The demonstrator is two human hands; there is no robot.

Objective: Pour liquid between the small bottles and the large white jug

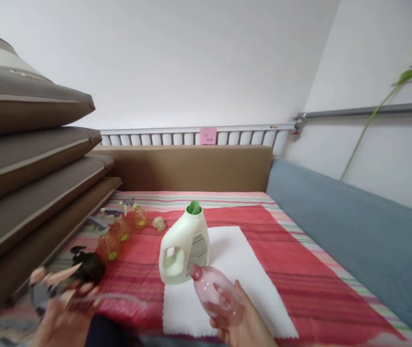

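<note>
My right hand (251, 325) is wrapped round a see-through pink bottle (218, 294), its uncapped neck tilted up and left. Blurred by motion at the lower left, my left hand (64, 320) holds a trigger spray head (41, 291) whose thin clear tube (122, 297) points right. Just behind the pink bottle, a white detergent jug (184, 246) with a green spout (194, 207) stands upright on a white cloth (234, 255). Beyond my left hand is a dark pump bottle (92, 267), partly smeared.
Several amber spray bottles (109, 245) stand at the left, with a pale cap (159, 223) beside them. A red striped cloth (244, 217) covers the surface. Stacked brown cushions (35, 154) rise at left; a blue-grey padded side (339, 226) runs along the right.
</note>
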